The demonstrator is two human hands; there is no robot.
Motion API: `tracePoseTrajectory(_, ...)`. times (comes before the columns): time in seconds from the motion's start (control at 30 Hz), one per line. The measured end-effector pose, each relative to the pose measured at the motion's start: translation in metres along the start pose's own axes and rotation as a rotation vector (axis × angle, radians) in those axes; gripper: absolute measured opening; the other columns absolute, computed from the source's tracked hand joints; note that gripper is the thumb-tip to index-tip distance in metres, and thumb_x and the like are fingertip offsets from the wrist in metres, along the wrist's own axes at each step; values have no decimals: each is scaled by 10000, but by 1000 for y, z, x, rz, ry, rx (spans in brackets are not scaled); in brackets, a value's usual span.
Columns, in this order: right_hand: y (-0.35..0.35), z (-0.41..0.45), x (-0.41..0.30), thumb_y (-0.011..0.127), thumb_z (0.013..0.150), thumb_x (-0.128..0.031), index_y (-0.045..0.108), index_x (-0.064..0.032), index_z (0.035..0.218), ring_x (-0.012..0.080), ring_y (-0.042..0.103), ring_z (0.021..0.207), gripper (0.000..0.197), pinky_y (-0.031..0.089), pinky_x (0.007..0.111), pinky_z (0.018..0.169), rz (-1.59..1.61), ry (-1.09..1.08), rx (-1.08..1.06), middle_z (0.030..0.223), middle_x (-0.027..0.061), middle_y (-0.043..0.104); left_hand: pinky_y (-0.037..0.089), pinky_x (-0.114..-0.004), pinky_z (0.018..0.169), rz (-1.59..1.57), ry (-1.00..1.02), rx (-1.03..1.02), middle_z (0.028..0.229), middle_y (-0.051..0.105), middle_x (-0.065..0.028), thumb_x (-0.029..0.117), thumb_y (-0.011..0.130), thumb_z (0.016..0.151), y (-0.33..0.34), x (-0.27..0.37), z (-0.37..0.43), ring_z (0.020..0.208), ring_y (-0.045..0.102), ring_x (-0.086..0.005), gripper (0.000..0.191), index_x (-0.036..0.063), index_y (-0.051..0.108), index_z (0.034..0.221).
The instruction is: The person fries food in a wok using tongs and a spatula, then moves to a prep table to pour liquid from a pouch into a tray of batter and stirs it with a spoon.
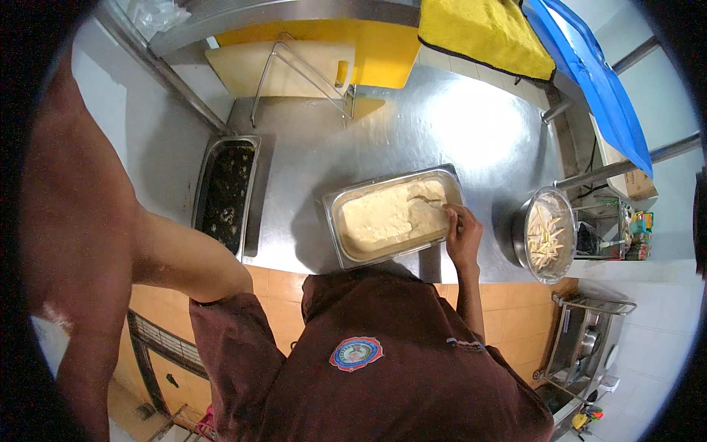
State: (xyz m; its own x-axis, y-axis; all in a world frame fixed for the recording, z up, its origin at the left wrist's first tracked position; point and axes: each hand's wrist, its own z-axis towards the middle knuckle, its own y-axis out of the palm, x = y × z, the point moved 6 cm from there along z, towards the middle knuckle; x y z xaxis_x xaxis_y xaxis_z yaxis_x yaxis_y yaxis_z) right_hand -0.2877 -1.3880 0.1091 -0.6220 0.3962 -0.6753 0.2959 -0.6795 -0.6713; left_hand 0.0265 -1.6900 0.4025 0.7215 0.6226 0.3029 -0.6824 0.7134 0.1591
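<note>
A deep rectangular steel pan (395,261) sits at a slant near the front edge of the steel table, holding a thick pale yellow batter or dough-like mixture (381,212). Over the pan's right end, my right hand (465,232) has thumb and fingers pinched together. They grip what looks like the end of a utensil (426,198), probably a spoon, mostly sunk in the mixture. My left hand is out of view. A bare bent arm (190,257) shows at the left, partly behind a large brown shape close to the camera.
Right of the pan, a steel bowl (571,243) holds pale cut strips dusted with white powder. A dark, dirty steel pan (226,190) stands at the left. Behind are a wire stand (301,63), cutting boards (381,55) and a hanging yellow cloth (480,33).
</note>
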Motion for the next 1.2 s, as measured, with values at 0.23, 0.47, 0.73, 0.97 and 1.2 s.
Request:
tracePoseTrajectory(0.23, 10, -7, -1, 573, 986, -54, 714, 4, 1019, 374, 686, 805, 156, 527, 411, 689, 52, -24, 46, 942, 191, 708, 517, -389, 951, -52, -7, -56, 1122, 665, -135, 115, 748, 885, 2, -11, 32, 1060, 630, -230, 395, 33, 630, 1253)
tracePoseTrajectory(0.47, 6, -10, -2, 572, 986, -50, 710, 10, 1011, 391, 682, 828, 153, 529, 423, 735, 42, 24, 63, 931, 201, 706, 514, -400, 957, -84, -8, -81, 1154, 654, -137, 145, 762, 876, 1, -22, 42, 1089, 621, -246, 436, 43, 610, 1272)
tracePoseTrajectory(0.73, 8, -9, 2, 583, 983, -55, 710, 18, 1010, 391, 694, 852, 149, 532, 423, 754, 44, -2, 73, 952, 200, 718, 510, -413, 964, -100, -10, -97, 1190, 641, -139, 178, 778, 866, 1, -23, 42, 1121, 611, -263, 484, 54, 589, 1294)
tracePoseTrajectory(0.97, 10, -9, 6, 567, 1045, -136, 722, 21, 1043, 256, 712, 785, 221, 540, 348, 665, 16, 39, 60, 967, 177, 742, 507, -424, 970, -101, -8, -100, 1221, 630, -142, 208, 791, 856, 0, -25, 45, 1150, 602, -278, 527, 64, 569, 1313)
tracePoseTrajectory(1.2, 9, -9, 7, 570, 1045, -137, 724, 17, 1049, 223, 684, 754, 219, 524, 332, 655, 9, 24, 89, 937, 165, 736, 503, -435, 976, -93, -20, -88, 1253, 619, -144, 237, 805, 847, 1, -33, 40, 1178, 593, -294, 571, 73, 550, 1331)
